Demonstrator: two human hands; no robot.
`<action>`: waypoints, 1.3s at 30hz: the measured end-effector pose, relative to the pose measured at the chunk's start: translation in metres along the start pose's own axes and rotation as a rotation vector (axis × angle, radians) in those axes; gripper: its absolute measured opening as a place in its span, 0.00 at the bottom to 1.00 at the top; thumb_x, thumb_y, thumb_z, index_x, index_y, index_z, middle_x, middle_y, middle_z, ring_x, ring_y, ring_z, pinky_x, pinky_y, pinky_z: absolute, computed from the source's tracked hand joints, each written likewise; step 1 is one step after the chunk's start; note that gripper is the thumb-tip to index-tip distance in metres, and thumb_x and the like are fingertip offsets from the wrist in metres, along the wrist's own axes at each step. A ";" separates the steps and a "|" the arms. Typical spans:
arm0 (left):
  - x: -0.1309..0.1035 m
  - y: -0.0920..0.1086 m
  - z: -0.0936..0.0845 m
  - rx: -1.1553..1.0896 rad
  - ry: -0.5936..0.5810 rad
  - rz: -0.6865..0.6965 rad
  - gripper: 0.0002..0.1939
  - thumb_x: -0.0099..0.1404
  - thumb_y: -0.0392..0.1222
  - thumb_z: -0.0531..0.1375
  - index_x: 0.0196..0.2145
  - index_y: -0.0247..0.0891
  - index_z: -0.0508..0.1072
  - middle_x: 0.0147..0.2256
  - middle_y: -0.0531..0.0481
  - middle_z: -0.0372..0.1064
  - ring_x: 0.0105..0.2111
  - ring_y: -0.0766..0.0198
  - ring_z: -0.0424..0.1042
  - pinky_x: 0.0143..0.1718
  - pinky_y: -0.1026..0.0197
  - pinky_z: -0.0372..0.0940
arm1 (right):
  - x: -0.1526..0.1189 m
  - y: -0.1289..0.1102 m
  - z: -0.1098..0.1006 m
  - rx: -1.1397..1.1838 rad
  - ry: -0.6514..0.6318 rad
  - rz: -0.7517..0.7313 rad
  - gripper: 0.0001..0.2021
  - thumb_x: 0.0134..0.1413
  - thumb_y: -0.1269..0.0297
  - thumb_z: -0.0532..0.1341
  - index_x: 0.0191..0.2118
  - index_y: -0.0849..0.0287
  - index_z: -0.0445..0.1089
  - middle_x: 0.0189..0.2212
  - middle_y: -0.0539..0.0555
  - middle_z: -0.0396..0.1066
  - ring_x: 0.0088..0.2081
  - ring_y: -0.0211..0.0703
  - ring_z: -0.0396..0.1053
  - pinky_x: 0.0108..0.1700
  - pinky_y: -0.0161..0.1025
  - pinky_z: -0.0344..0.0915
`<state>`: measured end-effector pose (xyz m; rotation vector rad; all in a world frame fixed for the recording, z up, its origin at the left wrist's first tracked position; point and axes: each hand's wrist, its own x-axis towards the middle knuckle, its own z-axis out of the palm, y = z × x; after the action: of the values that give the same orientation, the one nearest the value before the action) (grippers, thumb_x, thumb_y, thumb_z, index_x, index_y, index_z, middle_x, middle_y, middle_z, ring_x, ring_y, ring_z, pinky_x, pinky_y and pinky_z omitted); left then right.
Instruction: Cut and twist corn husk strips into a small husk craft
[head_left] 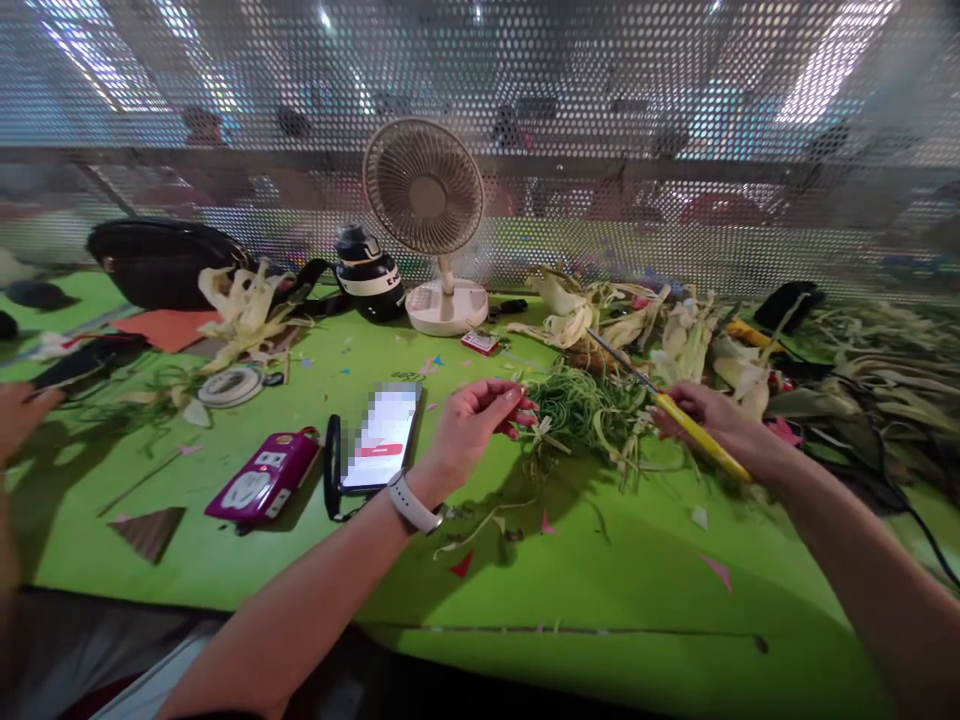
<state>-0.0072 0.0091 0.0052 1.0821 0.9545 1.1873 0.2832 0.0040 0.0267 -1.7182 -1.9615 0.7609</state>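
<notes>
My left hand (484, 415), with a white-banded watch (412, 503) on its wrist, is closed in a pinch at the left edge of a tangle of green strands (581, 405). What lies between its fingertips is too small to make out. My right hand (697, 415) is wrapped round a yellow-handled tool (701, 437) with a long thin metal shaft. The shaft slants up and left over the strands, its tip by a pale dried husk (566, 325). A small pale husk knot (547, 437) lies just below my left fingertips.
A phone (382, 435), a magenta case (262, 478) and a tape roll (231, 387) lie leftward. Behind stand a fan (427, 195), a black bottle (367, 275) and a black bag (165, 262). Husks and cables (889, 450) crowd the right. Another person's hand (26, 415) is far left.
</notes>
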 end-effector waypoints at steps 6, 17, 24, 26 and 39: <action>-0.003 0.002 0.000 -0.016 0.045 0.040 0.11 0.57 0.44 0.64 0.35 0.34 0.72 0.32 0.48 0.76 0.26 0.68 0.74 0.25 0.69 0.64 | -0.019 -0.028 0.030 0.017 -0.293 -0.145 0.22 0.56 0.41 0.51 0.36 0.58 0.59 0.29 0.52 0.64 0.29 0.41 0.61 0.31 0.40 0.61; -0.006 -0.003 0.006 -0.058 0.014 0.022 0.13 0.55 0.45 0.65 0.35 0.34 0.72 0.30 0.50 0.75 0.25 0.68 0.74 0.25 0.67 0.65 | -0.027 -0.040 0.049 -0.067 -0.320 -0.128 0.19 0.56 0.44 0.53 0.37 0.57 0.57 0.28 0.50 0.62 0.27 0.39 0.57 0.29 0.37 0.56; -0.009 -0.007 0.012 -0.090 -0.018 -0.028 0.16 0.51 0.47 0.68 0.33 0.34 0.72 0.28 0.51 0.75 0.24 0.69 0.73 0.23 0.68 0.65 | -0.029 -0.041 0.052 -0.073 -0.275 -0.159 0.18 0.56 0.46 0.55 0.35 0.57 0.57 0.27 0.49 0.62 0.27 0.38 0.56 0.28 0.36 0.54; -0.010 -0.007 0.012 -0.091 -0.021 -0.033 0.15 0.51 0.46 0.68 0.33 0.34 0.72 0.28 0.51 0.74 0.24 0.69 0.73 0.24 0.68 0.65 | -0.029 -0.042 0.051 -0.063 -0.274 -0.173 0.18 0.56 0.46 0.55 0.35 0.57 0.57 0.27 0.49 0.63 0.26 0.37 0.56 0.28 0.36 0.54; -0.011 -0.003 0.012 -0.037 -0.040 -0.028 0.14 0.53 0.46 0.67 0.31 0.34 0.73 0.28 0.51 0.74 0.24 0.68 0.73 0.25 0.67 0.66 | -0.030 -0.042 0.054 -0.058 -0.245 -0.215 0.17 0.58 0.46 0.53 0.30 0.56 0.55 0.23 0.47 0.59 0.24 0.37 0.56 0.27 0.35 0.54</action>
<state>0.0040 -0.0037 0.0048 1.0566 0.9110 1.1525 0.2211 -0.0361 0.0140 -1.4706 -2.3080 0.8766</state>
